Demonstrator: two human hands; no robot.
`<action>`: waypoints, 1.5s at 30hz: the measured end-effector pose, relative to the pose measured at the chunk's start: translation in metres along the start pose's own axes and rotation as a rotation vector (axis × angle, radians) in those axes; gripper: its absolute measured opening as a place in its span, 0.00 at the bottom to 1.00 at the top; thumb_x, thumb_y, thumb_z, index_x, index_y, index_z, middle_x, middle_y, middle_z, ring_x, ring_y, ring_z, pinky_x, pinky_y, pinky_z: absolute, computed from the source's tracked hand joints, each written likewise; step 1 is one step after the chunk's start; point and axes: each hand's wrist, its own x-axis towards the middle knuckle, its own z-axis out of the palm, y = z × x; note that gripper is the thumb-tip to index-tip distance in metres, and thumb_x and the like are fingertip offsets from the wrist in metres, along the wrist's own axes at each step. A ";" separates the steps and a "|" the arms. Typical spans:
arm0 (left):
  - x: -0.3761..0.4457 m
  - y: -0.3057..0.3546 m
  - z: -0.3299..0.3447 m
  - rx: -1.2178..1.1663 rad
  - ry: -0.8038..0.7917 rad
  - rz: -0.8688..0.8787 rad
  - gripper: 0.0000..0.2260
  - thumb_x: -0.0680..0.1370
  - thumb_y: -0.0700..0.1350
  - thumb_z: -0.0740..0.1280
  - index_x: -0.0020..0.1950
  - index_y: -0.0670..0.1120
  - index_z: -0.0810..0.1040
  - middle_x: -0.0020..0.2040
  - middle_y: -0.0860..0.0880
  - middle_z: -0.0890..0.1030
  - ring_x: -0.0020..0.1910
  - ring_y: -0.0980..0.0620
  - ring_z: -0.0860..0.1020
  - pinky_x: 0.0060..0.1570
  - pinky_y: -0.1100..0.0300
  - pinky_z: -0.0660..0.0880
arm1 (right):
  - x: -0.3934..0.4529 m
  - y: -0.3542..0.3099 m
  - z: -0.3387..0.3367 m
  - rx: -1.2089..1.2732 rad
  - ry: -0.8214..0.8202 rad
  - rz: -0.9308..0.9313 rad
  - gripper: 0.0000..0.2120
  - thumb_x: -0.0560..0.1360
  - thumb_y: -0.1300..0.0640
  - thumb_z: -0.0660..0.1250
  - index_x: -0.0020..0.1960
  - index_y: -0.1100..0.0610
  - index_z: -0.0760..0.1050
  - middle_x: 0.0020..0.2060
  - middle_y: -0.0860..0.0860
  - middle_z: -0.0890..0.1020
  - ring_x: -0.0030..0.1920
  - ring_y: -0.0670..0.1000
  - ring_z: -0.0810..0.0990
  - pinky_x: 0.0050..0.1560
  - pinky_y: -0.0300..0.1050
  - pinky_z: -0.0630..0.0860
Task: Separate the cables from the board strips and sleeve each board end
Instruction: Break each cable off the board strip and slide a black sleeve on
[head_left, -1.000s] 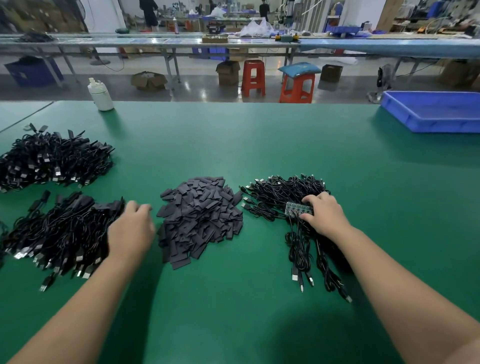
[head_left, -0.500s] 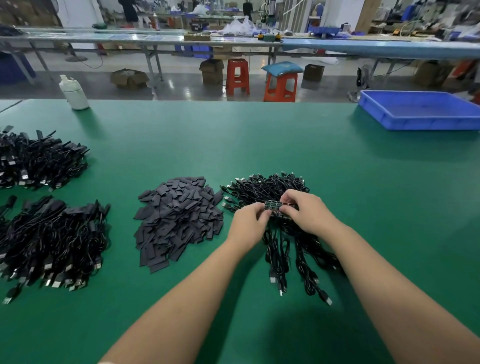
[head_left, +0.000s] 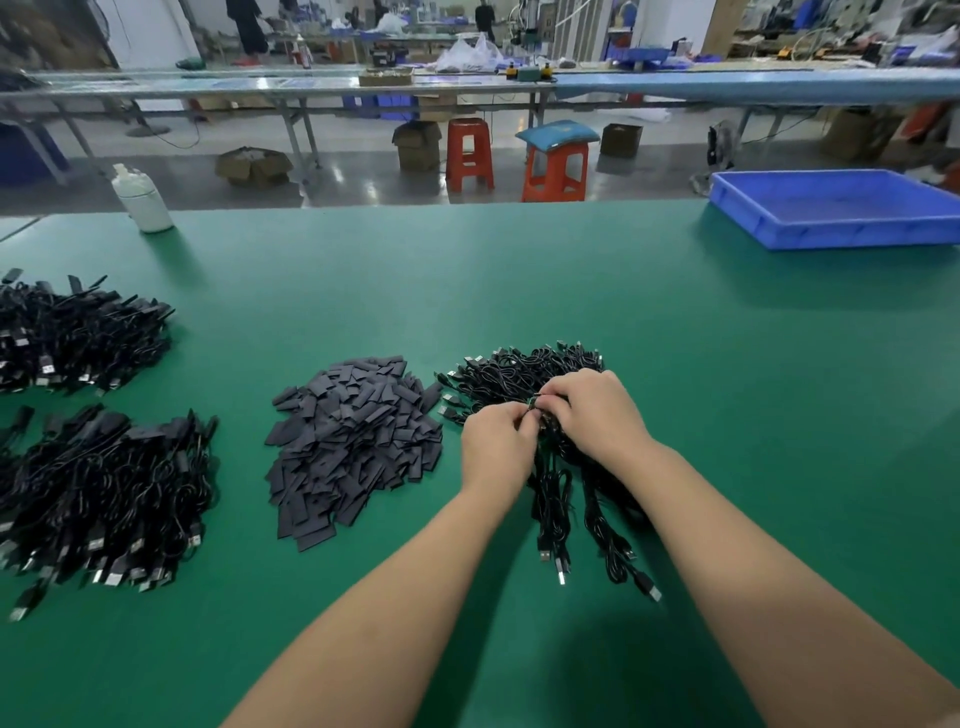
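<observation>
Presently both hands meet over the right-hand cable pile (head_left: 524, 374) on the green table (head_left: 675, 364). The left hand (head_left: 496, 447) has its fingers curled and pinches one end of a small board strip (head_left: 536, 402); the right hand (head_left: 597, 410) pinches the other end, fingers curled over it. The strip is almost wholly hidden between the fingertips, so its condition cannot be told. Black cables (head_left: 558, 509) attached to it hang down toward the near edge, their plugs lying on the table surface.

Compared with one second ago, the left hand has left the lower-left pile of cables (head_left: 104, 493) and crossed to the strip, which the right hand alone held then. Half a second ago both hands were already on it, and more of the strip's face was visible; now the hands are closer together.

The heap of dark sleeves (head_left: 353, 441) lies just left of the hands, untouched. A second finished pile (head_left: 78, 338) lies at far left. A white bottle (head_left: 143, 200) and a blue tray (head_left: 831, 228) stand at the far edge.
</observation>
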 end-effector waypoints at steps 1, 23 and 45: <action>0.000 0.002 0.000 0.002 0.008 -0.007 0.14 0.79 0.50 0.65 0.35 0.45 0.78 0.24 0.52 0.71 0.24 0.55 0.66 0.25 0.62 0.60 | 0.000 0.000 0.001 0.007 0.006 0.002 0.09 0.80 0.52 0.64 0.50 0.51 0.84 0.46 0.47 0.86 0.51 0.53 0.79 0.61 0.49 0.68; -0.013 -0.035 -0.091 -0.427 -0.292 -0.105 0.09 0.74 0.42 0.74 0.43 0.38 0.78 0.32 0.47 0.79 0.26 0.58 0.73 0.26 0.68 0.66 | -0.051 -0.056 0.043 1.093 -0.359 0.208 0.09 0.81 0.50 0.65 0.59 0.50 0.80 0.47 0.53 0.86 0.34 0.47 0.80 0.34 0.38 0.77; 0.022 -0.176 -0.137 0.582 0.004 -0.254 0.15 0.77 0.55 0.68 0.59 0.49 0.80 0.55 0.45 0.76 0.51 0.41 0.78 0.51 0.51 0.77 | -0.072 -0.072 0.110 1.325 -0.290 0.658 0.08 0.77 0.65 0.70 0.56 0.61 0.79 0.43 0.55 0.87 0.34 0.50 0.82 0.37 0.41 0.81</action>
